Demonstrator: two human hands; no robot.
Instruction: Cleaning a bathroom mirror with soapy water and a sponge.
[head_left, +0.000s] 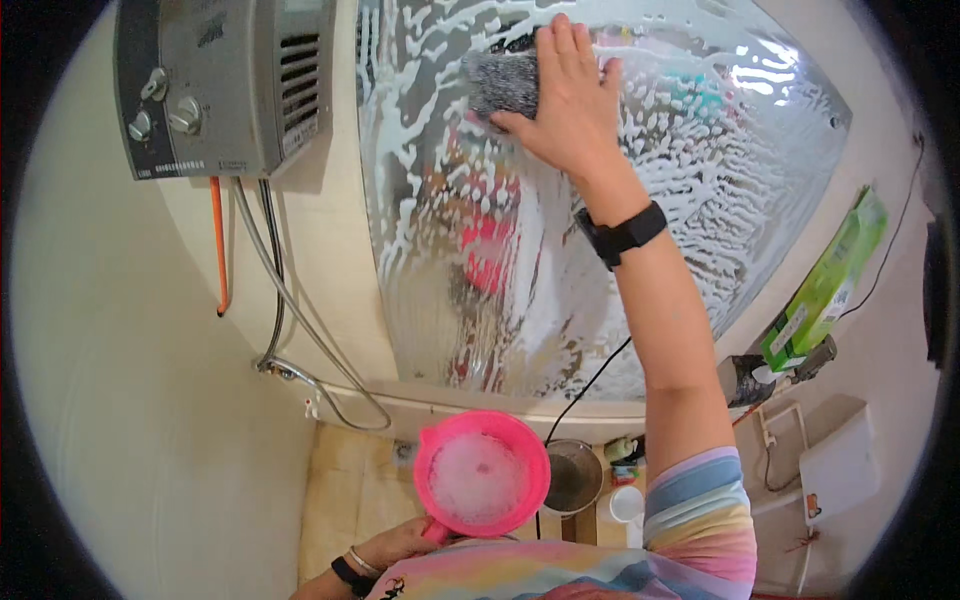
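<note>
My right hand (574, 97), with a black band on the wrist, presses a grey scrubbing pad (504, 82) flat against the upper part of a wall mirror (442, 330). The pad shows to the left of the fingers and above the thumb. White suds and drips cover much of the mirror, which reflects blurred pink and other colours. Low in the view, my left hand (401, 541) grips the handle of a pink plastic dipper (541, 480). Foamy liquid (478, 476) lies inside the dipper, which is held below the mirror's bottom edge.
A grey water heater (225, 82) hangs at the upper left, with hoses (277, 277) below it. A green packet (829, 281) stands at the right. On the floor are a metal basin (574, 480) and a white cup (625, 504); a white cistern (838, 465) is at the lower right.
</note>
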